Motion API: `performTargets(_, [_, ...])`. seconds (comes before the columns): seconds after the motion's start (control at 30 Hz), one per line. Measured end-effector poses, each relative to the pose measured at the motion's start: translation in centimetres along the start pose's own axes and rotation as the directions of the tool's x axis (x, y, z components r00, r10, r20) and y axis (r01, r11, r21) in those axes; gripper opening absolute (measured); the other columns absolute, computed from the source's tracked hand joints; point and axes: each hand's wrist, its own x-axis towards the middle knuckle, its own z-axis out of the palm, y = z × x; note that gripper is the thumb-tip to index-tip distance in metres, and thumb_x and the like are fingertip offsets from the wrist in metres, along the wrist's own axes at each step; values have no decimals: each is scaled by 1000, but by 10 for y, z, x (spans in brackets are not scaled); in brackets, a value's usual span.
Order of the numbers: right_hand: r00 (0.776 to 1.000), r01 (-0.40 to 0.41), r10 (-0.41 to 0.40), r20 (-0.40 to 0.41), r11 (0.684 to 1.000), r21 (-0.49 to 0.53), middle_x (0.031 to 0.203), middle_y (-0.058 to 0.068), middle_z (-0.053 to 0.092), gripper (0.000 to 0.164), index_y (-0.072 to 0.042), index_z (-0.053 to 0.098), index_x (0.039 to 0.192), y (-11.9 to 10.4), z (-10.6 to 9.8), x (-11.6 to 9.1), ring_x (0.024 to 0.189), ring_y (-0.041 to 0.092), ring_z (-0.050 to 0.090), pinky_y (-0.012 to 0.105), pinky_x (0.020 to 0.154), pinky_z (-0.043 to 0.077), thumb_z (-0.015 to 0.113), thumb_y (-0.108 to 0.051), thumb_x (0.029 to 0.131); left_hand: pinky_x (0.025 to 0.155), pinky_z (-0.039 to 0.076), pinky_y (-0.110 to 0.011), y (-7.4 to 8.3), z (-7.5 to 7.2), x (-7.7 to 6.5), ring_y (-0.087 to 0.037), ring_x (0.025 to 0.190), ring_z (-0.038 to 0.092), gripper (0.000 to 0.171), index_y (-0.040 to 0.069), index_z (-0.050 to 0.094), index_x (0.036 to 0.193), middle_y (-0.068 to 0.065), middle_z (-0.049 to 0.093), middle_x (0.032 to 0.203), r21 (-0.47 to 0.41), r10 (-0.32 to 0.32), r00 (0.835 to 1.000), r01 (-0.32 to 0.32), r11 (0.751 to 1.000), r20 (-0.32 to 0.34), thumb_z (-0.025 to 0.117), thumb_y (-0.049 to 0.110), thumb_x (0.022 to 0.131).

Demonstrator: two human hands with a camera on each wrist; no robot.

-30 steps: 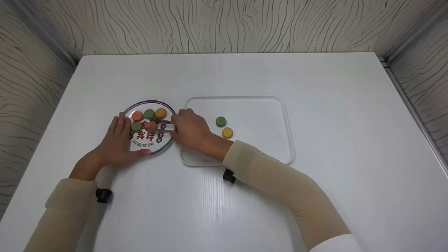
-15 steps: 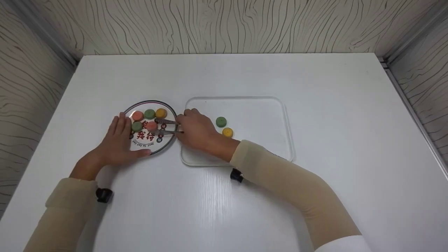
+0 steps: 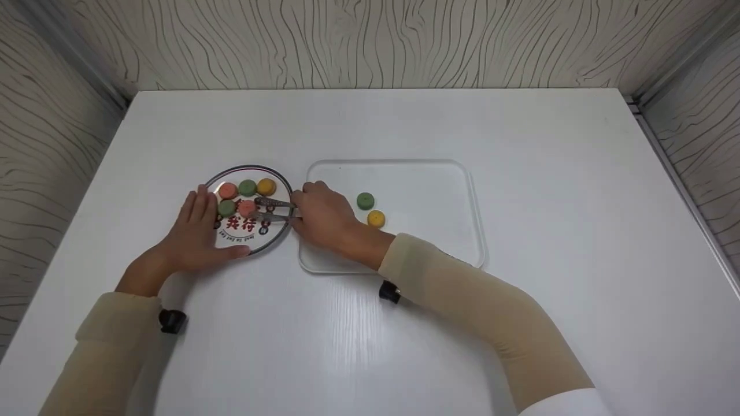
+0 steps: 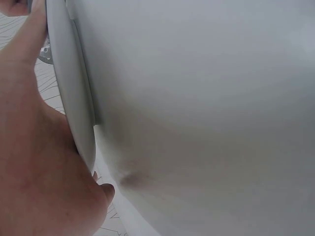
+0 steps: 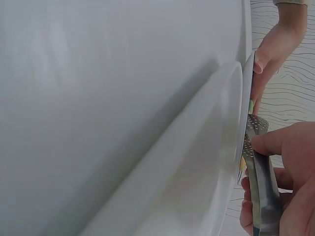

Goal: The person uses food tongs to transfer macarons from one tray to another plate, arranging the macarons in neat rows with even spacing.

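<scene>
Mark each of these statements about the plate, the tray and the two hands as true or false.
1. The right hand holds metal tongs whose tips close on a pink piece on the round plate. True.
2. The clear tray holds three pieces. False: it holds two, a green piece and a yellow piece.
3. The left hand rests against the near left rim of the plate. True.
4. The plate sits to the right of the tray. False: it sits to the left.
5. Five pieces lie on the plate. True.
</scene>
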Motion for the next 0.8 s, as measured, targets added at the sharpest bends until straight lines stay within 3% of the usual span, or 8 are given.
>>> performTargets(0.3, [1000,-19,19,15,1000,-8,104,6,62,30,-8,68,121,-3,-2,0,96,19,56,34,75,52,64,-28,100,120,0,-64,0,-2,1,-50,149,-21,131,-18,-5,153,-33,-21,162,-15,4,1000,-4,1000,7,63,72,85])
performTargets(0.8, [999,25,-25,-31,1000,-9,105,5,63,34,-9,69,124,16,-19,-15,101,20,56,32,77,53,69,-29,97,120,2,-65,-2,0,0,-48,149,-22,132,-14,-8,155,-29,-25,162,-10,-8,1000,8,1000,20,61,74,86])
